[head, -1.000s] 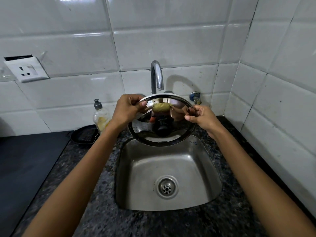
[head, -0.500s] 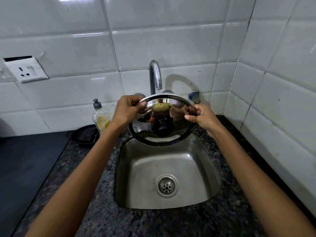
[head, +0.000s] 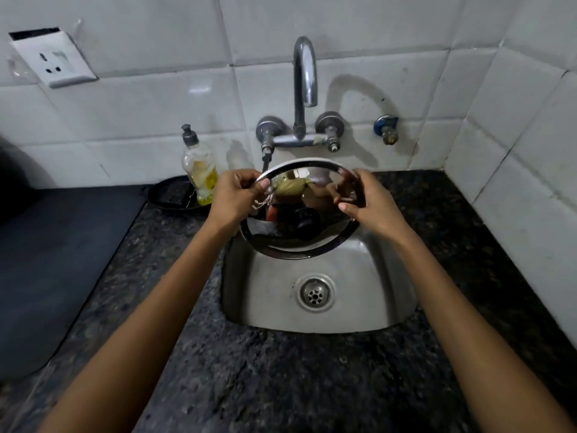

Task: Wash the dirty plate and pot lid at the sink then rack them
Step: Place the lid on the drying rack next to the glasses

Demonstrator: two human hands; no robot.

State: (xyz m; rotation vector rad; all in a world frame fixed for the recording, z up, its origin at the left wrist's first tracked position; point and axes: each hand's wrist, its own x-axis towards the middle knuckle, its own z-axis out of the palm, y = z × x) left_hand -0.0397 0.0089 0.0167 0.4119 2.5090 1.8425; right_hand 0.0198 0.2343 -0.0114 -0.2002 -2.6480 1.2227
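Observation:
A shiny steel pot lid (head: 299, 239) with a black knob at its middle hangs tilted over the back of the steel sink (head: 368, 295). My left hand (head: 237, 198) grips its upper left rim. My right hand (head: 371, 204) holds the upper right rim. The lid's mirror face reflects the room. The tap (head: 304, 76) stands above it, with no water running. No plate and no rack are in view.
A dish soap bottle (head: 199, 170) stands left of the tap, in front of a small black pan (head: 175, 195). Speckled dark granite counter (head: 281, 376) surrounds the sink. A dark mat (head: 56, 245) lies at left. White tiled walls close the back and right.
The lid has tilted a little lower over the sink between both hands. The camera has dipped, so the tap valves now show above the lid.

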